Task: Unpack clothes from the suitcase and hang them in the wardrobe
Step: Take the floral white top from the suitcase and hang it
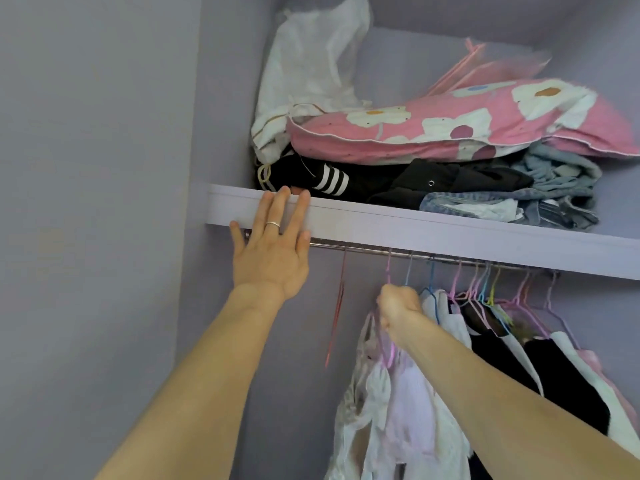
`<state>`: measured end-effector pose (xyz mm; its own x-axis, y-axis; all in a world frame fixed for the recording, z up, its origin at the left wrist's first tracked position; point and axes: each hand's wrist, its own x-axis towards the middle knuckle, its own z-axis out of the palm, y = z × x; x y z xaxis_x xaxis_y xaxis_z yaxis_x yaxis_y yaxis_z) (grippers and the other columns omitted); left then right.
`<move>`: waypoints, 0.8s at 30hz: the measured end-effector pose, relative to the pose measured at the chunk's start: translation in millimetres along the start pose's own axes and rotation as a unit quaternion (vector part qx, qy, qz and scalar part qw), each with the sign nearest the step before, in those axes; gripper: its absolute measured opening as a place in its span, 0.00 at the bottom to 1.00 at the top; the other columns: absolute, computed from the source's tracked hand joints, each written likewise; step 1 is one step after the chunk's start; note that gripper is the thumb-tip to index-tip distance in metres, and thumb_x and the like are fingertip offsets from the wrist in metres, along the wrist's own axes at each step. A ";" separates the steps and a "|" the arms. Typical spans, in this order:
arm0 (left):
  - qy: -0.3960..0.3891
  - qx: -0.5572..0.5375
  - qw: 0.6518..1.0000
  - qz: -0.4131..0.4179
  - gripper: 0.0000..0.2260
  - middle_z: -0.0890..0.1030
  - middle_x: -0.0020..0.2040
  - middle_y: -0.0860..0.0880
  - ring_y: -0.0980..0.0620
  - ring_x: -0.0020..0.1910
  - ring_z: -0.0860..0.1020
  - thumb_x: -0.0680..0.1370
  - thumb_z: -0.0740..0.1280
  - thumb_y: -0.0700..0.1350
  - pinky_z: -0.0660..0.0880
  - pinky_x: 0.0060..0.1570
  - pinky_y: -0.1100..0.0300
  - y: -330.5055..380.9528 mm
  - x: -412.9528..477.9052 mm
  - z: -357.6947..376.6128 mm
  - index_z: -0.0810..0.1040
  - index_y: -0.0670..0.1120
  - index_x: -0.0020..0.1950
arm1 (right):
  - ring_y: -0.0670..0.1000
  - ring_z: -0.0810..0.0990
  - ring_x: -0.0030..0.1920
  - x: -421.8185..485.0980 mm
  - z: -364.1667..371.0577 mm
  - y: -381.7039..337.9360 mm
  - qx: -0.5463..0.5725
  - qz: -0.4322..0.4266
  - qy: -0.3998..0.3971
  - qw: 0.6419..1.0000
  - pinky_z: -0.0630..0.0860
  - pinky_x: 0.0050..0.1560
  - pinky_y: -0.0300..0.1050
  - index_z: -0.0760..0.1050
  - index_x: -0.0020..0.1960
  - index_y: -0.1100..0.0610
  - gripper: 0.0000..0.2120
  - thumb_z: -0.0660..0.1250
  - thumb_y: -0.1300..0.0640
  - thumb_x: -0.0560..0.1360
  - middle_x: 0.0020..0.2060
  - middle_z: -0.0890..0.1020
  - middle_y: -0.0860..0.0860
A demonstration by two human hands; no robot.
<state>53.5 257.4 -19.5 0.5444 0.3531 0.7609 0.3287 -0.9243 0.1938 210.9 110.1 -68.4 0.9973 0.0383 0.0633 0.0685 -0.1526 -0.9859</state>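
Observation:
My left hand (273,244) lies flat with straight fingers against the front edge of the lilac wardrobe shelf (450,237). My right hand (398,311) is curled into a fist round the neck of a pink hanger (388,348), whose hook reaches up to the metal rail (374,249). A pale white and lilac garment (391,410) hangs from that hanger below my fist. To the right, several coloured hangers (485,289) carry white and black clothes (540,368) on the same rail. The suitcase is out of view.
An empty red hanger (337,313) hangs alone left of my right hand. On the shelf lie a pink flowered pillow (450,129), a white bag (311,74), black clothes (346,181) and folded jeans (540,199). The lilac side wall (104,168) is on the left.

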 end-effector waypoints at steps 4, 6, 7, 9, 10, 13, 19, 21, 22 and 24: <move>0.036 -0.007 0.999 0.008 0.25 0.37 0.80 0.57 0.55 0.79 0.35 0.85 0.44 0.53 0.43 0.75 0.35 -7.0 3.9 9.3 0.33 0.62 0.78 | 0.52 0.66 0.28 2.9 18.0 7.7 0.015 -0.005 0.000 1.000 0.59 0.27 0.41 0.73 0.50 0.61 0.06 0.57 0.62 0.79 0.38 0.74 0.57; 0.048 -0.012 0.999 0.010 0.25 0.37 0.80 0.57 0.54 0.79 0.35 0.85 0.44 0.53 0.44 0.75 0.35 -5.9 5.1 14.6 0.33 0.62 0.78 | 0.51 0.66 0.29 8.2 23.2 21.8 0.029 0.019 -0.016 0.999 0.61 0.27 0.42 0.71 0.47 0.60 0.07 0.56 0.61 0.80 0.35 0.72 0.54; 0.054 -0.014 0.998 0.011 0.25 0.36 0.80 0.57 0.54 0.79 0.35 0.85 0.44 0.53 0.44 0.75 0.35 -6.1 5.7 16.4 0.33 0.62 0.78 | 0.52 0.67 0.30 13.5 27.8 33.4 0.015 0.021 -0.027 0.999 0.63 0.28 0.43 0.72 0.48 0.61 0.07 0.56 0.61 0.80 0.35 0.72 0.54; 0.064 -0.022 0.998 0.012 0.26 0.36 0.80 0.57 0.54 0.79 0.35 0.85 0.44 0.53 0.44 0.75 0.35 -6.9 6.6 20.1 0.33 0.62 0.78 | 0.55 0.74 0.34 22.5 34.9 61.0 -0.048 -0.001 -0.021 0.999 0.71 0.33 0.45 0.75 0.55 0.65 0.11 0.57 0.62 0.79 0.40 0.78 0.58; 0.066 -0.024 0.997 0.013 0.26 0.36 0.80 0.57 0.54 0.79 0.35 0.85 0.44 0.53 0.44 0.75 0.34 -7.0 6.1 21.4 0.33 0.62 0.78 | 0.57 0.77 0.39 26.7 35.8 75.4 -0.087 -0.026 -0.014 0.996 0.75 0.38 0.47 0.75 0.60 0.64 0.13 0.57 0.63 0.78 0.45 0.81 0.59; 0.073 -0.032 0.997 0.011 0.26 0.36 0.80 0.57 0.55 0.78 0.34 0.85 0.45 0.53 0.44 0.75 0.34 -7.5 4.9 25.5 0.33 0.63 0.77 | 0.58 0.78 0.51 30.4 31.2 101.6 -0.160 -0.091 -0.034 0.982 0.76 0.51 0.47 0.67 0.70 0.59 0.21 0.57 0.66 0.77 0.57 0.80 0.58; 0.063 -0.034 0.997 0.015 0.26 0.37 0.80 0.57 0.55 0.79 0.36 0.85 0.46 0.52 0.46 0.74 0.33 -12.5 5.9 22.4 0.34 0.63 0.78 | 0.59 0.78 0.59 16.3 27.6 97.4 -0.352 -0.080 -0.150 0.920 0.81 0.45 0.47 0.51 0.75 0.59 0.31 0.63 0.60 0.78 0.65 0.72 0.58; 0.039 -0.028 0.999 0.009 0.26 0.37 0.80 0.57 0.54 0.79 0.36 0.85 0.46 0.52 0.47 0.74 0.33 -10.6 1.7 19.6 0.34 0.62 0.78 | 0.58 0.78 0.57 4.9 16.9 92.9 -0.393 -0.056 -0.196 0.896 0.78 0.37 0.43 0.51 0.75 0.59 0.35 0.66 0.62 0.75 0.63 0.72 0.56; 0.024 -0.024 0.999 0.004 0.27 0.37 0.80 0.57 0.54 0.79 0.35 0.85 0.47 0.52 0.47 0.74 0.33 -9.2 -1.5 17.2 0.34 0.62 0.78 | 0.57 0.78 0.57 -3.2 9.9 90.7 -0.397 -0.039 -0.225 0.889 0.77 0.35 0.41 0.50 0.76 0.57 0.39 0.69 0.61 0.73 0.65 0.71 0.55; -0.019 -0.022 1.000 -0.011 0.29 0.35 0.80 0.56 0.54 0.79 0.34 0.85 0.50 0.49 0.47 0.75 0.33 -5.0 -5.4 9.4 0.33 0.62 0.78 | 0.56 0.77 0.58 -20.9 -6.2 82.4 -0.398 -0.008 -0.272 0.876 0.80 0.38 0.43 0.50 0.78 0.55 0.43 0.72 0.58 0.71 0.67 0.69 0.55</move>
<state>56.2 261.4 -30.4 0.5664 0.3781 0.7323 0.3071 -0.9214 0.2382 195.9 90.6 -150.0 0.8500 0.4786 -0.2204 0.2958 -0.7795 -0.5521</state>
